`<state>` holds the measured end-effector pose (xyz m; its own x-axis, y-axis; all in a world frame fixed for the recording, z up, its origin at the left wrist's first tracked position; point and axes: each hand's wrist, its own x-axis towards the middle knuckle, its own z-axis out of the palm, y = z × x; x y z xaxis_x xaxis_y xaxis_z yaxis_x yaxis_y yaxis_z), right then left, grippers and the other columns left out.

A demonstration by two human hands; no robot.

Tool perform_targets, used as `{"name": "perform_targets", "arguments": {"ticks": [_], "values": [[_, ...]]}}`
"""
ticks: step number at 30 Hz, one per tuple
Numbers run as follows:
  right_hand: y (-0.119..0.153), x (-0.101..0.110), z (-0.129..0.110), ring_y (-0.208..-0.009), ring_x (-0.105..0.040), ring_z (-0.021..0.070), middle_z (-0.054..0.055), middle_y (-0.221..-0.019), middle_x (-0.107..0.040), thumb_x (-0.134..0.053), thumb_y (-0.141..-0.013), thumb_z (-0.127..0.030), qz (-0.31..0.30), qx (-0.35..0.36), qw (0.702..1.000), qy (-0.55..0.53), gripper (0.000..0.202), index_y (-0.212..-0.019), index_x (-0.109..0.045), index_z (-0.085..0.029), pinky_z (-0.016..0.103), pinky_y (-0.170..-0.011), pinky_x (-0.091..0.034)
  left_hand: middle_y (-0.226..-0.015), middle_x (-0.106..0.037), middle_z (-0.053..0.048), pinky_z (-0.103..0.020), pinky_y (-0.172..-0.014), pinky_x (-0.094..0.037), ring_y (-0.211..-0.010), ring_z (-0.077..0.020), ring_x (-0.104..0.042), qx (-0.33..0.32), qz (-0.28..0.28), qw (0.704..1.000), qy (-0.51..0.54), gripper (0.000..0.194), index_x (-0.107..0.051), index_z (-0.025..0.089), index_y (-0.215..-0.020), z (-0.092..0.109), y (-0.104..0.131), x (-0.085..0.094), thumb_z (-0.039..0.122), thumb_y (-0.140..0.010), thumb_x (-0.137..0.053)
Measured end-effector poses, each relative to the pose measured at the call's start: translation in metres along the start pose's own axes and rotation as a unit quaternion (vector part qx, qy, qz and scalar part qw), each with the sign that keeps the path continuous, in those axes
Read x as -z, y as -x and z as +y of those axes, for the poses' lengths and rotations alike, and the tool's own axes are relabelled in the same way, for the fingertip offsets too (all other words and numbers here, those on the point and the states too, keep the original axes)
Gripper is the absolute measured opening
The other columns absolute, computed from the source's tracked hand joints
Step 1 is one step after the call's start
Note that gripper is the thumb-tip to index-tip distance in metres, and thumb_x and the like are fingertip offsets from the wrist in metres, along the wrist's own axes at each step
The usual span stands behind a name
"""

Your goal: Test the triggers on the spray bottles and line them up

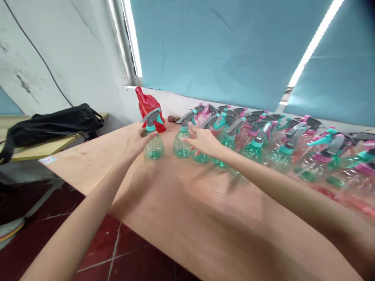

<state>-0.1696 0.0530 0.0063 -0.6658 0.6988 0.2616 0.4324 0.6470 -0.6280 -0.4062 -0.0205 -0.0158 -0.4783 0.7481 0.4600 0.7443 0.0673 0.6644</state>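
At the left end of the row, my left hand [138, 142] is closed around the upper body of a clear spray bottle [154, 150], with a turquoise collar, grey trigger head and green base. The bottle stands upright on the table. My right hand [206, 141] is at a second, similar spray bottle [182, 148], just to the right. Its thumb lies across the front of that bottle and its fingers are at the right side, partly hidden. A third green-based spray bottle [200, 157] stands close behind these fingers, partly covered by my hand.
Many more spray bottles [254, 150], with turquoise or pink collars, crowd the right side of the wooden table [175, 199]. A red plastic bag [149, 103] sits at the back corner near the wall. A black bag [58, 123] lies on another table at left.
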Motion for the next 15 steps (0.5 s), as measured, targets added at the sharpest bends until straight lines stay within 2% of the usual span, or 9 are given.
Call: {"name": "perform_targets", "arguments": {"ticks": [3,7,12,15], "values": [[-0.005,-0.006,0.001,-0.055,-0.068,0.0216,0.008,-0.075,-0.066,-0.050,-0.093,-0.033,-0.013,-0.007,1.000,0.019,0.045,-0.133,-0.046,-0.011,0.026,-0.041,-0.048,-0.105,-0.072,-0.008,-0.038,-0.088,-0.046,-0.099,-0.0298,-0.063,-0.008,0.001,1.000,0.004,0.040,-0.069,0.019,-0.104,-0.003,-0.015,-0.019,0.049,-0.080,-0.059],[-0.010,-0.014,0.004,-0.048,-0.065,0.0219,0.009,-0.069,-0.068,-0.049,-0.094,-0.032,-0.020,-0.023,0.999,0.028,0.045,-0.132,-0.046,-0.007,0.029,-0.045,-0.050,-0.110,-0.069,-0.010,-0.038,-0.091,-0.045,-0.103,-0.0271,-0.062,-0.019,0.009,1.000,0.012,0.038,-0.065,0.016,-0.112,-0.002,-0.025,-0.039,0.043,-0.088,-0.056],[-0.023,-0.015,0.009,-0.061,-0.071,0.0247,0.017,-0.093,-0.071,-0.045,-0.096,-0.036,-0.041,-0.065,0.997,-0.003,0.046,-0.134,-0.046,-0.010,0.029,-0.046,-0.053,-0.113,-0.064,-0.009,-0.047,-0.091,-0.049,-0.102,-0.0237,-0.062,-0.021,0.011,1.000,0.011,0.034,-0.060,0.014,-0.114,0.003,-0.027,-0.054,0.040,-0.092,-0.057],[-0.030,-0.013,0.009,-0.065,-0.072,0.0249,0.017,-0.105,-0.069,-0.048,-0.095,-0.039,-0.053,-0.078,0.995,-0.023,0.053,-0.140,-0.039,-0.013,0.028,-0.046,-0.054,-0.110,-0.066,-0.010,-0.044,-0.091,-0.049,-0.101,-0.0238,-0.063,-0.031,0.009,0.999,0.017,0.036,-0.061,0.014,-0.114,0.006,-0.026,-0.058,0.041,-0.091,-0.057]]}}
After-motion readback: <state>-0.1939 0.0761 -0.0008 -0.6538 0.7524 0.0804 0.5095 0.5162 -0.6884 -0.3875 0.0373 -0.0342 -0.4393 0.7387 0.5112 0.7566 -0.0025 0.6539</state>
